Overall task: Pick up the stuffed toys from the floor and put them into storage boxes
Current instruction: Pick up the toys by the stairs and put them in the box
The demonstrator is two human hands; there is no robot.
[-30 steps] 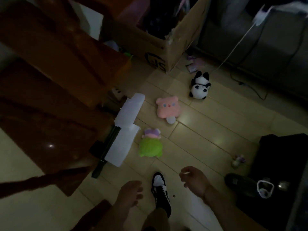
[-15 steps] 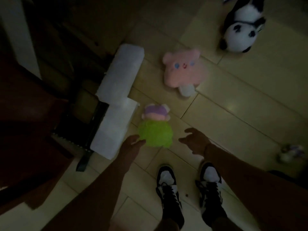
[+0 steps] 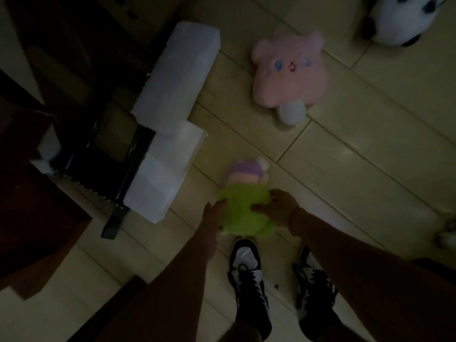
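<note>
Three stuffed toys show on the tiled floor. The green toy with a purple cap lies nearest, just ahead of the two black-and-white shoes — the left hand presses its left side and the right hand cups its right side, both closed around it. Farther off lies the pink toy, face up, and at the top right edge the panda toy, partly cut off. Two white foam blocks lie to the left beside dark furniture. No storage box is in view.
</note>
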